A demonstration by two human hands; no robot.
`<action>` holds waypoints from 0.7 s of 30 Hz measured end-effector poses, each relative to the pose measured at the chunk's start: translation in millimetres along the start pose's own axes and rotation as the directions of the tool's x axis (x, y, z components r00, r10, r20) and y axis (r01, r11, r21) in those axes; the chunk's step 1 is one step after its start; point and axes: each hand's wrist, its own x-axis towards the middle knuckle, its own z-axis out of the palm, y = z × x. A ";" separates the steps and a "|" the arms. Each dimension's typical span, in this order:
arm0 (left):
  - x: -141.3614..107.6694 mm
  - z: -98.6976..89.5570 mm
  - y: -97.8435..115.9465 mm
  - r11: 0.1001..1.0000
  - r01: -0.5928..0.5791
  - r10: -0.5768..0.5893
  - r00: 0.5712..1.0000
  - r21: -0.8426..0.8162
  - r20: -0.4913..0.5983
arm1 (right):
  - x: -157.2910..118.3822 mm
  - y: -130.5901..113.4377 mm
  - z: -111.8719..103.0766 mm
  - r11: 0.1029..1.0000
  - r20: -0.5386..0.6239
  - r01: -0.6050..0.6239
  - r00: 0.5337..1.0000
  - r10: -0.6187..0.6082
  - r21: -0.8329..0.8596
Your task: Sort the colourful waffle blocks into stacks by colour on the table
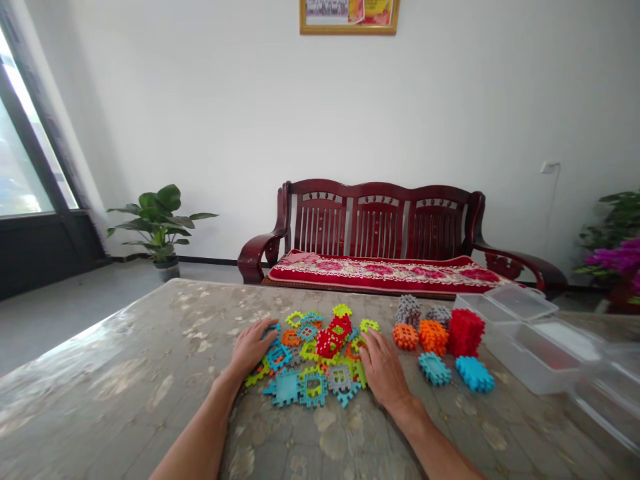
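Observation:
My left hand (254, 345) rests at the left edge of a loose pile of interlocking plastic tiles, its fingertips against a blue tile (273, 330). My right hand (384, 363) lies along the pile's right side with fingers stretched out, close to a lime-green tile (370, 325). Neither hand appears to grip anything. Between them, red tiles (327, 343) lie on top of blue, orange, green and grey ones. At the near edge are a solid blue tile (287, 387), a blue frame tile (313, 389) and a grey window tile (340, 378).
Right of my right hand stand stacks of tiles: red (466, 333), orange (433, 337), grey (409, 311) and blue (475, 375). Clear plastic boxes (530, 357) occupy the right side of the patterned table (125, 380). A wooden bench (377, 223) stands beyond it.

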 end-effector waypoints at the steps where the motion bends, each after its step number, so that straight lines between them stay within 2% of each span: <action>1: 0.1 0.1 -0.3 1.000 0.003 -0.003 1.000 -0.006 -0.006 | -0.1 -2.4 -3.1 1.000 -0.012 0.020 1.000 -0.020 0.014; 8: -0.4 -2.7 3.0 1.000 0.004 -0.004 1.000 0.005 -0.012 | 9.2 -29.5 -22.9 0.978 0.010 0.151 0.988 -0.154 0.143; 16: -3.0 -5.1 7.6 1.000 0.007 -0.007 1.000 0.028 -0.002 | 14.8 -46.5 -16.0 0.968 0.142 0.174 0.969 -0.201 0.182; 21: -3.3 -4.5 6.4 1.000 -0.013 0.013 1.000 0.028 -0.012 | 15.3 -48.2 -18.8 0.956 0.146 0.195 0.962 -0.229 0.218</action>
